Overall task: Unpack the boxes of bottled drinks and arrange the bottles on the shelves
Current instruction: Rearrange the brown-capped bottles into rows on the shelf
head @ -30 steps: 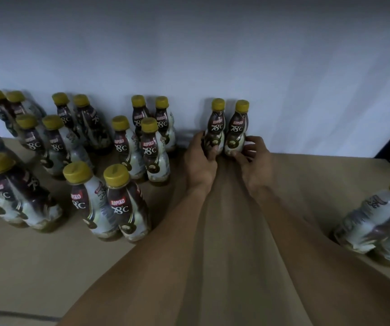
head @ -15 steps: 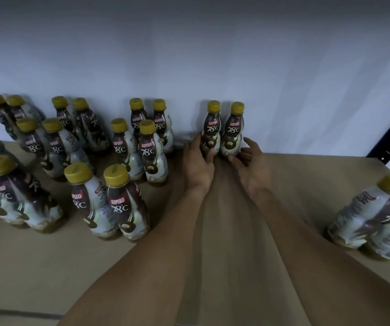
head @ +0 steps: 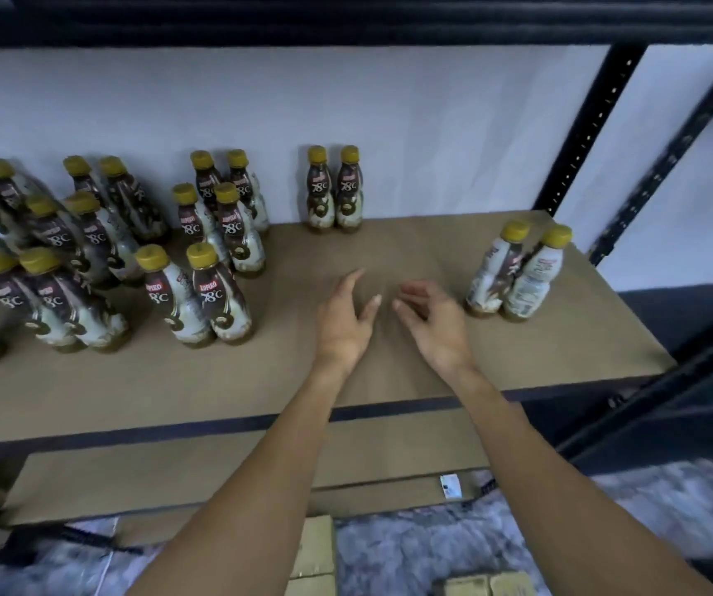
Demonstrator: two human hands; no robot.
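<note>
In the head view, the left hand (head: 346, 320) and the right hand (head: 436, 324) are hovering side by side over the middle of the brown shelf (head: 561, 337), holding nothing. Each grip is standing apart: the left fingers are reaching forward almost straight, and the right fingers are curling loosely. A back pair of bottles (head: 335, 195) is standing upright against the white wall, well ahead of both hands and touching neither. A right pair of bottles (head: 518, 273) is standing near the right hand but apart from it. A crowd of yellow-capped bottles (head: 96, 238) is filling the shelf's left side in pairs. Cardboard boxes (head: 311, 548) are lying on the floor below.
</note>
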